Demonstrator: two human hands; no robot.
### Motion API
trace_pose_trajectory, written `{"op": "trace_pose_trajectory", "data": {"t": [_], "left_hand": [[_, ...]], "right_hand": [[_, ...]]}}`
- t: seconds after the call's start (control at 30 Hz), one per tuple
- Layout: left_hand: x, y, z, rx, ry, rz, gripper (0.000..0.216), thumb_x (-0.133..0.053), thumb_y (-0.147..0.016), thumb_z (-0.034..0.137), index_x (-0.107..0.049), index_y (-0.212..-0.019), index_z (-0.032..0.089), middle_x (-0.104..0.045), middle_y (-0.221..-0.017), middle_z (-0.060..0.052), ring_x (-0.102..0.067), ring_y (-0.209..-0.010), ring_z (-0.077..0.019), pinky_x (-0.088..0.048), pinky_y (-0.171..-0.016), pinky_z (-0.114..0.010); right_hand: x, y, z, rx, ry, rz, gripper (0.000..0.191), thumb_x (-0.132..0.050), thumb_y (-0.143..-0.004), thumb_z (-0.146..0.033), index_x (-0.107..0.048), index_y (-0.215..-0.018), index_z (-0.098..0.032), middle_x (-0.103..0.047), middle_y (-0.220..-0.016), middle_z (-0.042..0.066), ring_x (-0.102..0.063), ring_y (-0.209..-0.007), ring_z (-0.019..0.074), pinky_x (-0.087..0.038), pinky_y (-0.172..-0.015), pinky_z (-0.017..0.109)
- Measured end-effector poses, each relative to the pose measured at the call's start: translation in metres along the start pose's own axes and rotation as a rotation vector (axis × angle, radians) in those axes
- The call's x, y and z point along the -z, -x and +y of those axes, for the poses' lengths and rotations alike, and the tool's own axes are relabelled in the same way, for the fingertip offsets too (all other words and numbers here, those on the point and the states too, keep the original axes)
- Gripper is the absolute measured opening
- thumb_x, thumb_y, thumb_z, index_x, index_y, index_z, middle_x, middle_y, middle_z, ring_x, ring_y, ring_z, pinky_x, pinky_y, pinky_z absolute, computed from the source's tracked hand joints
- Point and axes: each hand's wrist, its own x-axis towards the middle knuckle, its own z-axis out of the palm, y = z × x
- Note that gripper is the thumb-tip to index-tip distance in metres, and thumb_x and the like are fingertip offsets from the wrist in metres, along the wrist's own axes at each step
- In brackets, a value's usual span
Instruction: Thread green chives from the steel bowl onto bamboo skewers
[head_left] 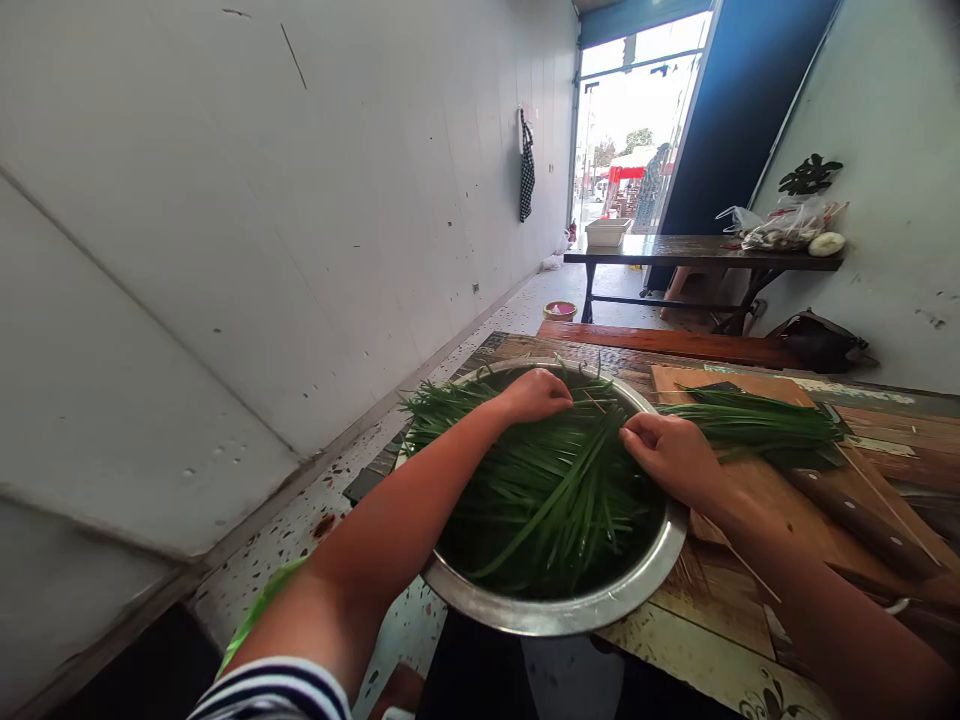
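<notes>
A wide steel basin (555, 618) holds long green chives (555, 490), their flat leaves lying in a loose heap in dark liquid. My left hand (536, 396) is over the far part of the basin, its fingers pinched at the chives; the fingertips are partly hidden. By the right rim, my right hand (667, 450) is closed on a thin wooden skewer (594, 402). The skewer's front end points toward my left fingertips, and its rear end appears to come out under my right wrist. More chives (757, 418) lie bundled to the right of the basin.
On the patterned table (705, 640), a wooden cutting board (795, 510) carries a dark-handled knife (862, 520). Behind stands a red-brown bench (675, 345), then a dark table (675, 250) with a white tub (607, 232) and plastic bags (787, 228). A white wall (300, 250) runs along the left.
</notes>
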Motion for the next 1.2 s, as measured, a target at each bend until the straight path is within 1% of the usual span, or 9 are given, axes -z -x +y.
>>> {"op": "trace_pose_trajectory", "data": {"t": [0.23,0.4,0.5,0.6,0.7,0.77,0.93,1.03,1.2], "left_hand": [[-0.005,-0.004,-0.006,0.112,0.239,0.067,0.028,-0.051,-0.077,0.016,-0.071,-0.095,0.010,-0.068,-0.068,-0.002,-0.057,-0.058,-0.0080,-0.046,-0.061,-0.018],[-0.004,-0.003,-0.008,0.170,0.336,-0.031,0.029,-0.048,-0.071,0.010,-0.067,-0.093,0.009,-0.067,-0.068,-0.002,-0.054,-0.051,-0.0063,-0.045,-0.054,-0.017],[-0.003,-0.002,-0.005,0.171,0.253,-0.009,0.024,-0.051,-0.070,0.014,-0.069,-0.085,0.010,-0.066,-0.068,-0.001,-0.053,-0.053,-0.0068,-0.042,-0.053,-0.017],[-0.003,-0.002,0.000,0.150,0.192,0.041,0.027,-0.053,-0.072,0.021,-0.072,-0.089,0.013,-0.065,-0.068,-0.001,-0.054,-0.058,-0.0084,-0.043,-0.057,-0.018],[-0.005,-0.001,0.004,0.096,0.220,0.024,0.031,-0.057,-0.075,0.030,-0.073,-0.095,0.014,-0.066,-0.066,-0.001,-0.055,-0.061,-0.0095,-0.044,-0.062,-0.019],[-0.007,-0.001,0.006,0.091,0.223,0.008,0.030,-0.060,-0.075,0.033,-0.074,-0.091,0.013,-0.066,-0.064,-0.002,-0.056,-0.060,-0.0100,-0.044,-0.062,-0.020],[-0.008,-0.003,0.002,0.109,0.221,0.092,0.022,-0.064,-0.072,0.028,-0.074,-0.082,0.012,-0.069,-0.071,-0.003,-0.058,-0.064,-0.0105,-0.046,-0.065,-0.021],[-0.009,-0.006,-0.002,0.167,0.294,0.165,0.024,-0.059,-0.076,0.025,-0.072,-0.090,0.010,-0.068,-0.069,-0.004,-0.058,-0.060,-0.0101,-0.048,-0.062,-0.020],[-0.014,-0.009,-0.009,0.190,0.443,0.121,0.024,-0.052,-0.076,0.014,-0.068,-0.094,0.009,-0.067,-0.066,-0.004,-0.059,-0.058,-0.0093,-0.049,-0.059,-0.019]], "right_hand": [[-0.002,0.001,-0.001,0.009,0.078,0.031,0.026,-0.044,-0.080,-0.034,-0.062,-0.068,-0.020,-0.061,-0.057,0.000,-0.052,-0.056,0.0140,-0.034,-0.060,0.027],[-0.003,0.001,0.000,-0.005,0.100,0.041,0.025,-0.045,-0.080,-0.033,-0.062,-0.069,-0.020,-0.061,-0.058,0.001,-0.052,-0.058,0.0149,-0.033,-0.060,0.027],[-0.002,0.001,-0.001,0.000,0.113,0.040,0.025,-0.045,-0.080,-0.033,-0.063,-0.069,-0.020,-0.061,-0.058,0.001,-0.053,-0.058,0.0149,-0.033,-0.060,0.027],[-0.002,0.001,-0.002,0.011,0.114,0.039,0.025,-0.045,-0.080,-0.032,-0.063,-0.069,-0.020,-0.062,-0.059,0.001,-0.053,-0.057,0.0145,-0.033,-0.060,0.027],[-0.001,0.001,-0.003,0.013,0.105,0.035,0.026,-0.044,-0.081,-0.033,-0.063,-0.069,-0.020,-0.062,-0.059,0.001,-0.053,-0.057,0.0145,-0.034,-0.060,0.027],[-0.001,0.002,-0.003,0.008,0.097,0.029,0.027,-0.043,-0.081,-0.033,-0.064,-0.070,-0.020,-0.062,-0.059,0.001,-0.053,-0.057,0.0146,-0.034,-0.060,0.027],[-0.003,0.002,0.000,0.016,0.075,0.053,0.027,-0.043,-0.081,-0.033,-0.063,-0.070,-0.020,-0.061,-0.058,0.001,-0.052,-0.058,0.0148,-0.034,-0.061,0.027],[-0.005,0.002,0.002,0.025,0.062,0.054,0.027,-0.043,-0.081,-0.034,-0.063,-0.069,-0.020,-0.062,-0.058,0.001,-0.052,-0.057,0.0146,-0.034,-0.061,0.027],[-0.004,0.001,0.001,0.007,0.070,0.046,0.026,-0.044,-0.081,-0.033,-0.062,-0.068,-0.020,-0.062,-0.059,0.001,-0.052,-0.058,0.0148,-0.034,-0.062,0.027]]}}
